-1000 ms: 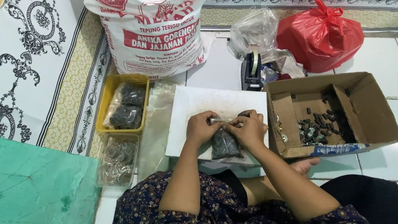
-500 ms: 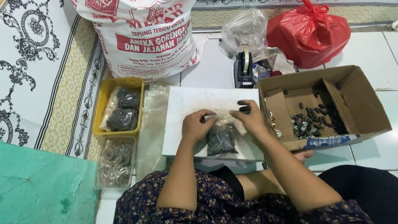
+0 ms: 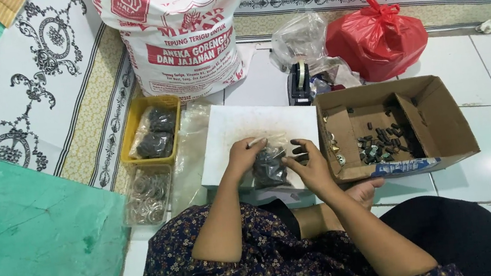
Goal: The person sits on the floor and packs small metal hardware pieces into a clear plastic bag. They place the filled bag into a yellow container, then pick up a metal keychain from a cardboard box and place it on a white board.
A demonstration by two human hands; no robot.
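Beside cardboard box [image 3: 438, 133], yellow tray [image 3: 133, 136], tape dispenser [image 3: 299, 82]

The small dark pieces in the cardboard box [image 3: 383, 143] are being shown too small to identify. The white sack [image 3: 180, 37] is being cut off at the top edge, and the packet's [image 3: 269, 167] contents, possibly similar pieces, are being blurred by plastic.

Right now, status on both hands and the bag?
Left hand and right hand both gripping the small bag of dark pieces, on the white board. Cardboard box beside right hand, nothing blocking.
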